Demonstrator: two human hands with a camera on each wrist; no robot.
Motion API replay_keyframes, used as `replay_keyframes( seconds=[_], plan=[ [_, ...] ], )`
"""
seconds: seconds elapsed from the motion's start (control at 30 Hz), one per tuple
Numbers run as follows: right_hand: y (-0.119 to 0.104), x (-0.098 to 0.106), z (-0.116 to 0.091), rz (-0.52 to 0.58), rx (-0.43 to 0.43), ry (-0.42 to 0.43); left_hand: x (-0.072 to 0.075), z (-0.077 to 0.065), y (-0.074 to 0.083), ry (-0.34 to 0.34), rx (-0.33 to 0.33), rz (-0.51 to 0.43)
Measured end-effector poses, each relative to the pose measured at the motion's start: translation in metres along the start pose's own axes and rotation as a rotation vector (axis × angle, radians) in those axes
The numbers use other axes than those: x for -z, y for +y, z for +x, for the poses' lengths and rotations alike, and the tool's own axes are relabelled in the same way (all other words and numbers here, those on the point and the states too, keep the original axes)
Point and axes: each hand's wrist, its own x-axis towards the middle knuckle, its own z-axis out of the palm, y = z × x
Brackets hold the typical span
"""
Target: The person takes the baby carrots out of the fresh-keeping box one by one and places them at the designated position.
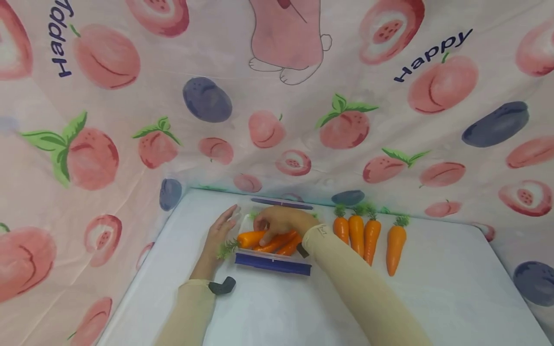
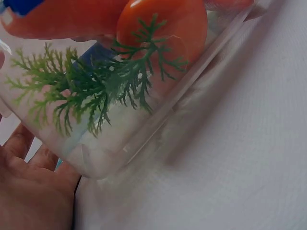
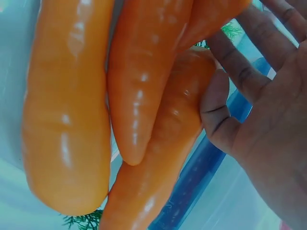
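Observation:
A clear plastic box [image 1: 273, 256] with blue locking flaps holds several glossy orange carrots [image 1: 281, 241] with green tops. My right hand [image 1: 281, 222] reaches down into the box, thumb and fingers pinching a carrot [image 1: 251, 239] near its left end. In the right wrist view, the thumb lies against a carrot [image 3: 158, 148], and the fingertips are hidden behind the carrots. My left hand [image 1: 218, 235] is beside the box's left wall, fingers extended. Feathery carrot greens [image 2: 100, 88] show close to that hand in the left wrist view.
To the right of the box, several more carrots [image 1: 356, 230] lie in a row on the white table [image 1: 454, 283], with one carrot [image 1: 395, 247] slightly apart. A fruit-printed cloth [image 1: 294, 120] hangs behind and along the left side.

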Motion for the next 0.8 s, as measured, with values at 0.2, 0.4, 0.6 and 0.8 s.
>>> replay_keyframes(
  seconds=[0.2, 0.4, 0.6, 0.8],
  plan=[
    [0.004, 0.002, -0.005, 0.007, 0.048, 0.019, -0.004, -0.005, 0.007, -0.002, 0.035, 0.066],
    [0.013, 0.009, -0.011, -0.007, 0.108, 0.040, -0.001, -0.002, 0.002, -0.009, 0.051, -0.006],
    [0.028, 0.014, -0.027, 0.088, 0.106, 0.100, 0.002, 0.000, -0.006, -0.016, 0.063, 0.020],
    [0.040, 0.018, -0.047, 0.210, 0.080, 0.182, 0.001, -0.003, -0.001, -0.012, 0.049, 0.012]
  ],
)
